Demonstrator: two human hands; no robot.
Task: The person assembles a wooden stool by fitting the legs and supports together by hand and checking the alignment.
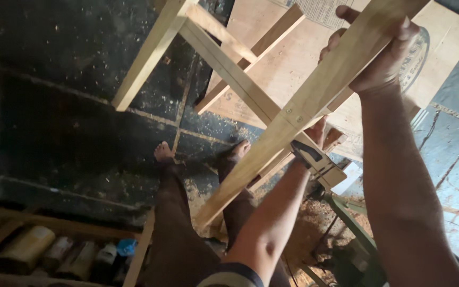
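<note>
Fingers (399, 32) of the right hand (381, 56) curl tightly around the upper part of a pale wooden rail, part of a wooden frame (272, 101) of crossed slats held up over the floor. Lower down, the left hand (314, 135) reaches in behind the same rail near a joint with two small screw heads; its fingers are mostly hidden by the wood, so how far they are closed cannot be told, though it seems to press against the frame beside a small dark-and-white tool or clamp (314, 157). Behind the frame lies a plywood board (288, 64) with print on it, partly covered by the slats and cut off at the top edge. Below, the person's two bare feet (197, 154) stand on a dark stone floor (70, 79) strewn with sawdust. A green metal stand (354, 228) sits at lower right, half hidden by the right forearm. At lower left, a low wooden shelf (54, 250) holds several cans or bottles, dim and blurred, and hard to make out.
</note>
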